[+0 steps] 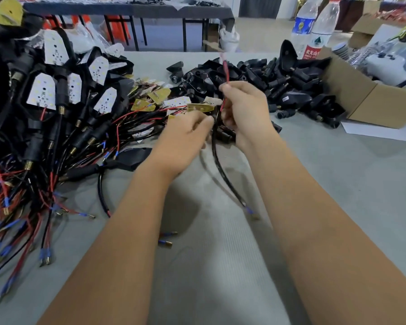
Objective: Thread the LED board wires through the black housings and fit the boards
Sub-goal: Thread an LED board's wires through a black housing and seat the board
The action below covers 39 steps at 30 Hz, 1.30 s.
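Red thin wire (226,73) pinched in right hand (246,111), rising above the knuckles. Black sleeved cable (223,170) pinched in left hand (185,139), hanging down between both wrists. Yellow-backed LED board (201,107) just above left hand. Loose black plastic housings (279,83) heaped beyond right hand on grey bench (338,184). Finished assemblies (56,102) piled left of left hand.
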{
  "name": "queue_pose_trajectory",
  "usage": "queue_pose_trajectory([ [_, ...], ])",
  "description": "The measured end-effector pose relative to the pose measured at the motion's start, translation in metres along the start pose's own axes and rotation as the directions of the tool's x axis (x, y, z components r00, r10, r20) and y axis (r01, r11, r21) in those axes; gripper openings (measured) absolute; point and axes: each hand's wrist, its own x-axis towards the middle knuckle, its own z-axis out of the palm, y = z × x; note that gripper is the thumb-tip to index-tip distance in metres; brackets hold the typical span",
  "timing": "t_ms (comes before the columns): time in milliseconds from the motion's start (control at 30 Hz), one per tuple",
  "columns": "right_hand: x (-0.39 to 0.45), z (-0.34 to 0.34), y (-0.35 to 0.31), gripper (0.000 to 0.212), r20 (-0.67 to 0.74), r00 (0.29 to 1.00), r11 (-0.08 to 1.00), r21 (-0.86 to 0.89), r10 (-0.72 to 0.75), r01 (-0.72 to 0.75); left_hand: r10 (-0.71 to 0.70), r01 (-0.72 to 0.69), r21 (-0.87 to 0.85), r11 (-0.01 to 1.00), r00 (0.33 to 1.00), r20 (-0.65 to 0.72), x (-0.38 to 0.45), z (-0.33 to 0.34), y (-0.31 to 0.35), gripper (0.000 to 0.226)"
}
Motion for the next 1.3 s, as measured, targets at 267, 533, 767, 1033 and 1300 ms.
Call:
queue_pose_trajectory([
  [267,-0.004,-0.025,0.025,0.016,-0.139,0.982,0.969,0.229,0.128,-0.094,-0.123,0.133,-0.038,0.990,0.972,0.200,0.001,0.001,-0.007,0.024],
  [533,-0.007,-0.031,0.036,0.016,0.093,0.992,0.980,0.176,0.080,-0.095,-0.084,0.077,0.087,0.993,0.993,0.079,0.004,-0.001,-0.015,0.023],
  [767,-0.011,-0.027,0.036,0.009,0.077,0.981,0.905,0.379,0.176,-0.192,-0.008,0.009,0.276,0.961,1.000,-0.006,0.001,0.006,-0.008,0.021],
  [1033,-0.011,-0.030,0.035,0.009,0.122,0.965,0.818,0.512,0.234,-0.263,-0.029,0.037,0.351,0.936,0.999,-0.027,-0.004,0.021,0.008,0.024],
  [1300,-0.014,-0.031,0.034,0.005,0.155,0.955,0.798,0.525,0.251,-0.295,-0.058,0.049,0.182,0.982,0.997,0.044,-0.005,0.020,0.007,0.022],
])
